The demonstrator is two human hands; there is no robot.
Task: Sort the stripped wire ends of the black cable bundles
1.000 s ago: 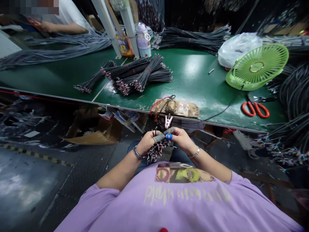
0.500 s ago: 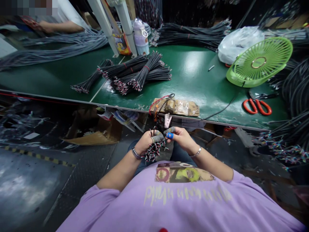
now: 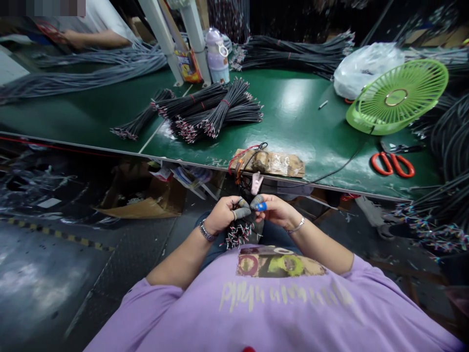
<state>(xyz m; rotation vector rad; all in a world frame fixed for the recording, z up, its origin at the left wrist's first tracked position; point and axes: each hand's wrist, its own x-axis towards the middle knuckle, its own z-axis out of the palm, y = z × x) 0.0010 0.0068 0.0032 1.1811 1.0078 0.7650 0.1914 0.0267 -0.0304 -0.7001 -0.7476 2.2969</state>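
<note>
Over my lap, just off the table's front edge, my left hand (image 3: 227,213) is closed, its finger covers pinched together on thin black cable. Below and beside it is a bunch of black cables (image 3: 240,233) with stripped red, white and black wire ends; whether it rests on my legs is hidden. My right hand (image 3: 277,211), with grey finger covers and a blue band, is pinched shut, its fingertips touching or nearly touching the left ones. What lies between those right fingertips is too small to make out. A pale pink clip (image 3: 257,183) hangs right above both hands.
A wooden block (image 3: 282,163) with wires sits at the edge of the green table (image 3: 304,120). Tied cable bundles (image 3: 212,110) lie behind it. Red-handled scissors (image 3: 393,164), a green fan (image 3: 397,98) and a plastic bag (image 3: 366,68) stand right. Another person's arm (image 3: 97,39) is far left.
My left fingers have turned inward and closed up toward the right fingertips; the cable ends that stuck up between them no longer show. The view has shifted slightly.
</note>
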